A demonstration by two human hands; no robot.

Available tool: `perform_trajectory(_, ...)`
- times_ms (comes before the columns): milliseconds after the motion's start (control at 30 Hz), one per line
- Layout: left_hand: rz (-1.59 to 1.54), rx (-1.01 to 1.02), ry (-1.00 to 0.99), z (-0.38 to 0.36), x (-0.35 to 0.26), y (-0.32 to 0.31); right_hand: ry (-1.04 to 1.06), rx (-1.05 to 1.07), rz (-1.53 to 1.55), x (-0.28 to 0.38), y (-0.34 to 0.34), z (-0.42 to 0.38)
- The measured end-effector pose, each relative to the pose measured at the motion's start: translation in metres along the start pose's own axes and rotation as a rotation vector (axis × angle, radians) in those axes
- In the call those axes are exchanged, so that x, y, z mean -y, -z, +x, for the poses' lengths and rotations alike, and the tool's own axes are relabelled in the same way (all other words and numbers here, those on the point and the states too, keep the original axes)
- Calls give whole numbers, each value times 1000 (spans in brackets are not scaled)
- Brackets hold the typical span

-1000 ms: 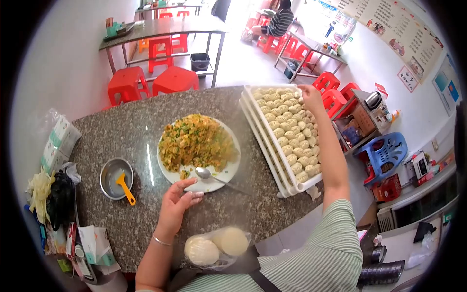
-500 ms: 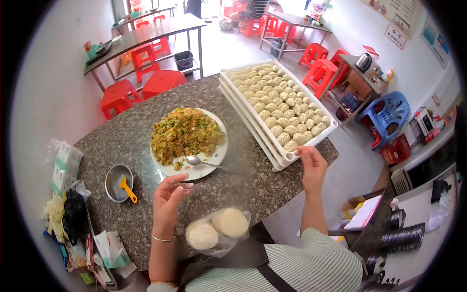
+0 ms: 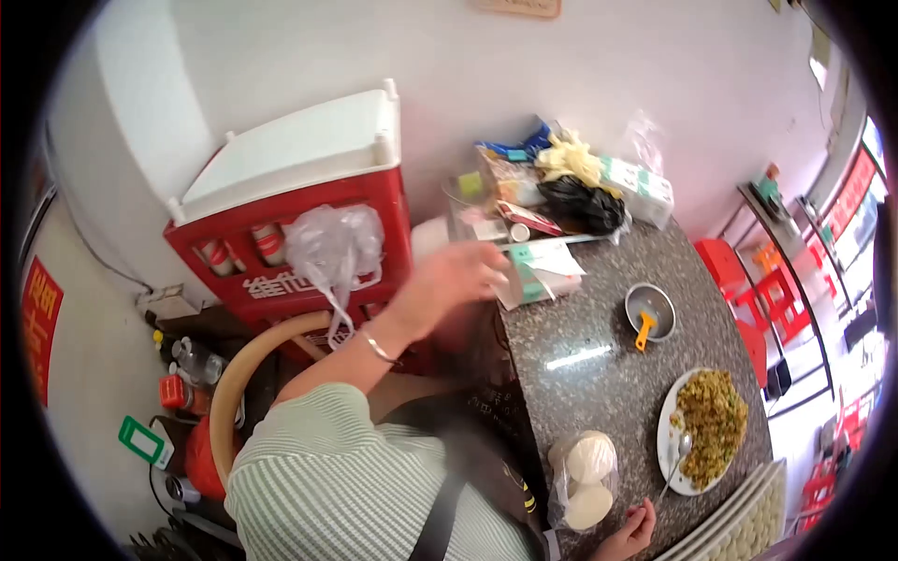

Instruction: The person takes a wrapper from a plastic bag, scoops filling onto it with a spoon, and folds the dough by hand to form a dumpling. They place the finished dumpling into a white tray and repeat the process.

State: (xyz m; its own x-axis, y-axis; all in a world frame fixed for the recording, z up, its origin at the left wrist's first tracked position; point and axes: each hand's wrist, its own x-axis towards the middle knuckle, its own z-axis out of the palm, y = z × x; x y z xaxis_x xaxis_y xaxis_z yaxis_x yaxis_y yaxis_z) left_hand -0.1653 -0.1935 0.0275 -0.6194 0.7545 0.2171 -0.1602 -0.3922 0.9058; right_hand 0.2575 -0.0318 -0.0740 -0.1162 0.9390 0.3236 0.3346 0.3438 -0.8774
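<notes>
Smeared by motion, my left hand (image 3: 477, 268) reaches out beside the table's corner. Its fingertips overlap the edge of an opened tissue pack (image 3: 543, 273). My right hand (image 3: 631, 535) rests low in the view with loosely curled, parted fingers and nothing visible in them. Close to it lie two stacks of round dough wrappers (image 3: 591, 458) in a clear plastic bag. A white plate (image 3: 666, 435) of chopped filling (image 3: 716, 425) carries a metal spoon (image 3: 685, 444). The tray of pleated dumplings (image 3: 753, 524) is partly cut off at the lower right.
A metal bowl (image 3: 666, 323) with an orange-handled scraper (image 3: 645, 327) sits on the granite table (image 3: 571, 393). Bags and packs, among them a black plastic bag (image 3: 585, 208), crowd its wall end. Left stand a red crate (image 3: 327, 252) with a white lid and a curved wooden chair back (image 3: 234, 402).
The view has swung left toward the wall and crate. My left hand has moved from beside the plate to the tissue pack; my right hand has left the dumpling tray's corner.
</notes>
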Motion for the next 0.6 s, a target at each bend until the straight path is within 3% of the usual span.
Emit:
perform_trajectory(67, -164, -236, -293, -15, -31, 16, -19, 27, -41, -7, -9, -3)
perform_trajectory(133, -140, -495, -347, -13, -49, 44, 34, 27, 5, -7, -6, -5)
perform_trajectory(400, -352, -258, -317, 26, -94, 64, -32, 34, 136, -9, -4, -8)
perform_trajectory(500, -391, -353, -498, 47, -116, 70, -21, 31, 148, -5, -4, -7)
perform_trajectory(600, -465, -487, -689, 79, -134, 133, -1, 30, 134, -21, -3, -5)
